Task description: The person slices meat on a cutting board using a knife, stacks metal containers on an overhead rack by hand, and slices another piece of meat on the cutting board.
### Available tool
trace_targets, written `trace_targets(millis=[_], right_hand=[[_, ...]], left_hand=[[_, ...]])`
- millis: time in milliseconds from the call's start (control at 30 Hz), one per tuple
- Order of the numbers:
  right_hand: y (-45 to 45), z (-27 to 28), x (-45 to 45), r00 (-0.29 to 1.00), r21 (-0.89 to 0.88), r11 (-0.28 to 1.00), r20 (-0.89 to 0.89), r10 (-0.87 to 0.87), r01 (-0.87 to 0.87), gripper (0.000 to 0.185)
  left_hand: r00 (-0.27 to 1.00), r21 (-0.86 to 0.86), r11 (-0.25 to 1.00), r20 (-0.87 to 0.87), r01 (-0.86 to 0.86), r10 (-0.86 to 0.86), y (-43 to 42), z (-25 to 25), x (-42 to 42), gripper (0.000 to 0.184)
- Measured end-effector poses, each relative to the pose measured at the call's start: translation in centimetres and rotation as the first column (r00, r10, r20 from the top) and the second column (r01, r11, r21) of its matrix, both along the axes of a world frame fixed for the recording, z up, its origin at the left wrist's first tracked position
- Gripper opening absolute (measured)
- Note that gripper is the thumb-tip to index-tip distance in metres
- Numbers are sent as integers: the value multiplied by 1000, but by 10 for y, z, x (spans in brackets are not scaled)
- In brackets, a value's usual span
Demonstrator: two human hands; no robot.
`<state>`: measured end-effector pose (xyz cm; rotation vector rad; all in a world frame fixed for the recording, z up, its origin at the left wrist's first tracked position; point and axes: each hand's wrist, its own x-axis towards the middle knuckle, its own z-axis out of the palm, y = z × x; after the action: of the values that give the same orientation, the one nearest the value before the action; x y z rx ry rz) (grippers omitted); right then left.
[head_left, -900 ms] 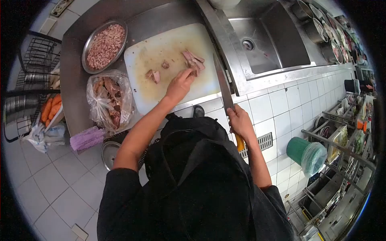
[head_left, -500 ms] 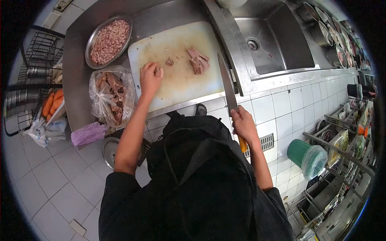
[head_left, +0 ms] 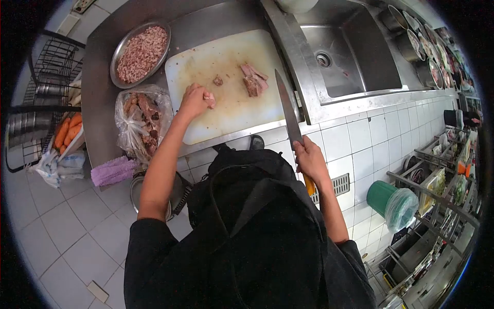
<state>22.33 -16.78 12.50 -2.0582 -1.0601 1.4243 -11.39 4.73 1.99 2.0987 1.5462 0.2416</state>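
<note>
My left hand [head_left: 193, 101] is closed on a small piece of meat [head_left: 209, 100] over the left part of the white cutting board [head_left: 231, 116]. A tiny meat scrap [head_left: 217, 80] lies to its right, and a larger cut of meat [head_left: 254, 81] rests farther right on the board. My right hand [head_left: 310, 157] grips the yellow handle of a long knife [head_left: 289, 110]. The blade points away from me, beside the board's right edge.
A metal bowl of diced meat [head_left: 142, 55] and a plastic bag of meat [head_left: 144, 121] stand left of the board. A purple cloth [head_left: 114, 171] hangs at the counter's corner. On the right are a sink [head_left: 350, 51] and a green bin [head_left: 383, 197].
My left hand has gone from the larger cut to the small piece at the left and taken hold of it. The knife stays in my right hand at the board's right edge.
</note>
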Motion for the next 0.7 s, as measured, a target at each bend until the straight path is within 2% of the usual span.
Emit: trace_targets(millis=[67,167,267,367,467,567,667,700], right_hand=[[-3,-2,2,1000,-29,1000,-5,-2,2,26],[-5,-6,3,1000,-11,1000,17,-21,21,30],[-7,-16,4,1000,17,1000,19,-24,23,31],[-4,-14,3,1000,0,1000,24,7,-7,31],[-1,-13,2,999,-4,1000,35,28,-28,31],[2,-13,1,999,-4,999,39,32,-32,31],[2,-12,1,999,5,1000,47,25,-25,31],[1,-12,2,998,8,1000,51,20,-20,31]], left_hand=[[992,-144,989,118,-19,36,3,-12,-3,27],[968,-168,984,233,-58,97,-5,-3,2,30],[862,-338,941,472,-15,184,-4,-21,3,32],[866,-251,964,497,81,57,-1,-32,18,32],[625,-358,930,746,85,230,-6,-24,58,28],[449,-519,849,785,100,427,-9,-12,94,27],[529,-475,880,749,7,400,-8,-35,112,31],[676,-327,943,680,-65,283,-10,-28,114,34]])
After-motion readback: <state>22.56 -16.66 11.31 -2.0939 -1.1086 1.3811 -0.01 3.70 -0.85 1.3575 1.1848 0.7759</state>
